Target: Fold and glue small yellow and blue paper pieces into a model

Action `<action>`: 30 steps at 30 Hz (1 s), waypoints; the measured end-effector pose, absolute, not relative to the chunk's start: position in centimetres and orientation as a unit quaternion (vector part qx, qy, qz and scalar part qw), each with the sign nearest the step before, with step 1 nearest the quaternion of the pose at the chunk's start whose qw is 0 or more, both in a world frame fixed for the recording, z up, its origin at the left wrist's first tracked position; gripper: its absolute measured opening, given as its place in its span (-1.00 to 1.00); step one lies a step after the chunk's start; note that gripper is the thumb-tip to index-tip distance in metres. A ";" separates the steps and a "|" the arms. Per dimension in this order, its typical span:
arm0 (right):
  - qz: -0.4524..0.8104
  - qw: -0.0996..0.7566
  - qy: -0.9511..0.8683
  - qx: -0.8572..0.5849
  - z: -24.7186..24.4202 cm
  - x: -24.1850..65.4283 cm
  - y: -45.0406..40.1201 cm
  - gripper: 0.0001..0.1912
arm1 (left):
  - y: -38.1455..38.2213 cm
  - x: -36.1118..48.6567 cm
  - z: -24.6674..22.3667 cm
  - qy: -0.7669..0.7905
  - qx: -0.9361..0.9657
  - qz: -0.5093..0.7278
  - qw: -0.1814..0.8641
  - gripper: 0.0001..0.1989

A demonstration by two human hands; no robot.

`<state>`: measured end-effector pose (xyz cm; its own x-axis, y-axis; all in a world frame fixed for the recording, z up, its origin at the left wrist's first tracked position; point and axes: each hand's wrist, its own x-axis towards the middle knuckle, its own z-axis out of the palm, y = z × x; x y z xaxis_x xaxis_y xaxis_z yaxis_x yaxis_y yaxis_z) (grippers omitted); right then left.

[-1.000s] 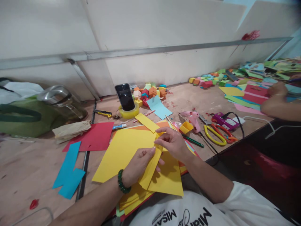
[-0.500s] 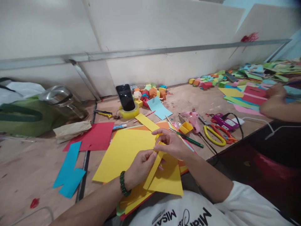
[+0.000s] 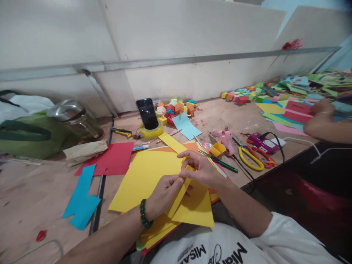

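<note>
Slightly leftward go the fingertips of the right hand [image 3: 202, 168] since a second ago, baring more of the dark green pencil [image 3: 220, 161] just right of the grip. Both hands close on a folded yellow strip [image 3: 178, 200]: the left hand [image 3: 165, 192] pinches it with its thumb on top, and the right hand's thumb and forefinger hold its upper end. What lies between those fingertips is covered, so the exact fold there cannot be made out, and the fingers behind the strip are mostly hidden. The strip is plain, matte and narrow, slanting down toward the wearer above a large yellow sheet [image 3: 145, 176], with its lower end free. Under the grip, more coloured paper shows only at its edges. At the right edge, well away from the grip, a co-worker's hand [image 3: 323, 108] is partly cut off. Below the grip, black print on the white shirt [image 3: 220, 242] reads "MISA" and "Mian", both running out of sight; the small boxed lettering is illegible. Right of the grip, a purple device [image 3: 264, 143] has markings too small to read. Beyond the grip, a dark-screened phone [image 3: 148, 113] leans in a yellow tape roll [image 3: 152, 132].
</note>
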<state>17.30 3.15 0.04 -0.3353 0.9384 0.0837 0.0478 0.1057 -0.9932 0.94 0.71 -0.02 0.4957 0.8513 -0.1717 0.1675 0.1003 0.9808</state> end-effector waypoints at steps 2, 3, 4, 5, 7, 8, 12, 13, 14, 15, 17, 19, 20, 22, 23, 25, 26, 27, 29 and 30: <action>0.551 0.438 -0.586 -0.402 -0.2 17.3 3.4 -0.63 | 0.7 0.9 0.1 0.420 0.607 0.279 0.614 -0.38; 0.556 0.450 -0.571 -0.403 -0.4 17.4 3.5 -0.63 | 0.8 0.9 0.2 0.422 0.604 0.281 0.615 -0.39; 0.554 0.466 -0.559 -0.405 -0.6 17.6 3.8 -0.62 | 0.8 0.9 0.2 0.423 0.598 0.284 0.618 -0.39; 0.544 0.488 -0.547 -0.409 -0.7 17.8 4.0 -0.61 | 0.8 0.8 0.2 0.426 0.589 0.287 0.624 -0.39; 0.507 0.545 -0.520 -0.419 -0.7 18.3 4.4 -0.61 | 0.7 0.8 0.2 0.432 0.562 0.285 0.645 -0.39; 0.489 0.570 -0.507 -0.423 -0.6 18.5 4.5 -0.62 | 0.7 0.8 0.2 0.434 0.550 0.281 0.656 -0.38; 0.490 0.511 -0.565 -0.424 0.1 18.6 4.0 -0.63 | 0.8 0.9 0.0 0.422 0.553 0.299 0.653 -0.37; 0.491 0.475 -0.596 -0.423 0.2 18.5 3.7 -0.62 | 0.8 0.9 -0.1 0.416 0.559 0.308 0.648 -0.39; 0.489 0.447 -0.620 -0.421 0.1 18.3 3.5 -0.61 | 0.9 1.0 -0.1 0.410 0.561 0.314 0.646 -0.41; 0.484 0.431 -0.634 -0.422 0.1 18.1 3.4 -0.61 | 1.0 1.0 -0.2 0.406 0.562 0.316 0.648 -0.42; 0.474 0.433 -0.634 -0.431 -0.2 18.0 3.5 -0.61 | 1.1 0.9 -0.4 0.404 0.556 0.310 0.657 -0.44; 0.464 0.444 -0.622 -0.448 -0.6 18.0 3.9 -0.62 | 1.1 0.9 -0.6 0.406 0.550 0.297 0.667 -0.45; 0.454 0.447 -0.621 -0.456 -0.7 18.1 4.0 -0.65 | 1.1 0.8 -0.7 0.406 0.548 0.289 0.671 -0.45; 0.440 0.451 -0.624 -0.462 -0.9 18.3 4.3 -0.70 | 1.1 0.8 -0.7 0.405 0.546 0.281 0.677 -0.47; 0.442 0.453 -0.623 -0.460 -0.9 18.4 4.3 -0.72 | 1.1 0.8 -0.7 0.403 0.546 0.281 0.678 -0.48; 0.464 0.456 -0.611 -0.450 -0.7 18.6 4.1 -0.70 | 1.1 0.8 -0.5 0.403 0.539 0.287 0.682 -0.53; 0.479 0.457 -0.605 -0.442 -0.6 18.8 4.0 -0.68 | 1.1 0.9 -0.4 0.407 0.529 0.289 0.687 -0.57; 0.492 0.457 -0.602 -0.432 -0.4 18.9 3.9 -0.65 | 1.1 0.9 -0.2 0.412 0.515 0.289 0.694 -0.62; 0.518 0.440 -0.614 -0.401 0.0 19.1 3.7 -0.58 | 1.1 0.8 0.2 0.420 0.484 0.280 0.715 -0.70; 0.532 0.425 -0.624 -0.384 0.1 19.3 3.6 -0.56 | 1.2 0.7 0.4 0.421 0.470 0.273 0.726 -0.74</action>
